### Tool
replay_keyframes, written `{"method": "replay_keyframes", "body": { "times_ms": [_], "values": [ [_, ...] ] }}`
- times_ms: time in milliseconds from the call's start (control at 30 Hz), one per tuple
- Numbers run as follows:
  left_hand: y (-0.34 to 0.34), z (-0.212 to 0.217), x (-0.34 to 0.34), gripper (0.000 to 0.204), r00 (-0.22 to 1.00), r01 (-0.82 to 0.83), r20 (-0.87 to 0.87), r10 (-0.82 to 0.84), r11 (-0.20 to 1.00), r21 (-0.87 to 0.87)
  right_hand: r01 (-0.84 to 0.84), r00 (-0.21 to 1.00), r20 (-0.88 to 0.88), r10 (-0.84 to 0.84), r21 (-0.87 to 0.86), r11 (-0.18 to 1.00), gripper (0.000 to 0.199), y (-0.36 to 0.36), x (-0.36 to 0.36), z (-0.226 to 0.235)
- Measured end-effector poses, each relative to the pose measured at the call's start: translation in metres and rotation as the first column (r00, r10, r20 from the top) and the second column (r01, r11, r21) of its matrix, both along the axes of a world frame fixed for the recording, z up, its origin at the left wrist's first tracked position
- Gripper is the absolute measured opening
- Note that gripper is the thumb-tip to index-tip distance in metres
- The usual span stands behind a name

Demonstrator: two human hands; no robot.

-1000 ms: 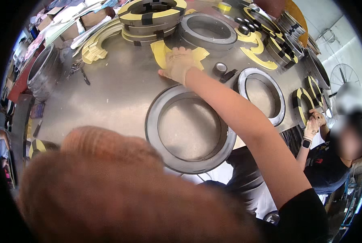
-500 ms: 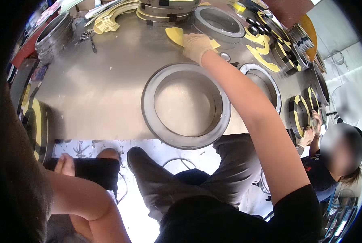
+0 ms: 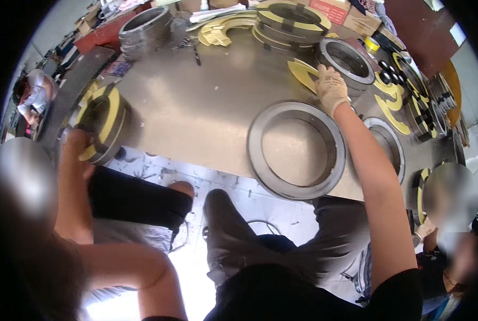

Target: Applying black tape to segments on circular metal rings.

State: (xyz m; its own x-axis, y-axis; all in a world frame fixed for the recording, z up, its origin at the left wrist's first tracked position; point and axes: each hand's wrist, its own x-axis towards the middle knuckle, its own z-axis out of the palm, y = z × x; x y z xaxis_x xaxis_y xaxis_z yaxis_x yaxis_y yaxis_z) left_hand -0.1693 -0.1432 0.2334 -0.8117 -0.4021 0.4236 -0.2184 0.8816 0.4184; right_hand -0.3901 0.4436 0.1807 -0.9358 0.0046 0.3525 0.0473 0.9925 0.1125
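On the metal surface (image 3: 191, 112), yellow facing and black bands are already borne by the stacked rings (image 3: 282, 33) at the back; that part looks done. Neither is seen on the large grey ring (image 3: 255, 147), set at the near edge, so its covering is judged undone. Beyond it, flat yellow pieces (image 3: 301, 74) are reached by the gloved right hand (image 3: 332, 88). Its fingers are bent over their end; whether anything is gripped cannot be told. The left hand is hidden.
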Motion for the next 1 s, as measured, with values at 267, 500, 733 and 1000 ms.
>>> {"method": "replay_keyframes", "body": {
  "times_ms": [267, 500, 733, 1000],
  "values": [
    [-0.069, -0.001, 0.045, 0.038, 0.996, -0.068, -0.058, 0.067, 0.997, -0.023, -0.149, 0.985, -0.104, 0.14, -0.091, 0.985, 0.04, -0.013, 0.023, 0.032],
    [-0.124, -0.074, 0.073, 0.034, 0.99, -0.003, -0.138, 0.01, 0.999, 0.053, -0.274, 0.956, -0.166, 0.243, -0.203, 0.94, 0.039, -0.03, 0.089, 0.056],
    [-0.05, -0.054, 0.13, 0.03, 0.997, -0.071, -0.018, 0.074, 0.987, 0.145, -0.291, 0.957, -0.077, 0.281, -0.2, 0.936, 0.043, -0.022, 0.156, 0.067],
    [-0.036, -0.057, 0.159, 0.025, 0.997, -0.076, 0.02, 0.074, 0.981, 0.179, -0.327, 0.942, -0.163, 0.294, -0.247, 0.912, 0.046, -0.012, 0.2, 0.058]
  ]
}}
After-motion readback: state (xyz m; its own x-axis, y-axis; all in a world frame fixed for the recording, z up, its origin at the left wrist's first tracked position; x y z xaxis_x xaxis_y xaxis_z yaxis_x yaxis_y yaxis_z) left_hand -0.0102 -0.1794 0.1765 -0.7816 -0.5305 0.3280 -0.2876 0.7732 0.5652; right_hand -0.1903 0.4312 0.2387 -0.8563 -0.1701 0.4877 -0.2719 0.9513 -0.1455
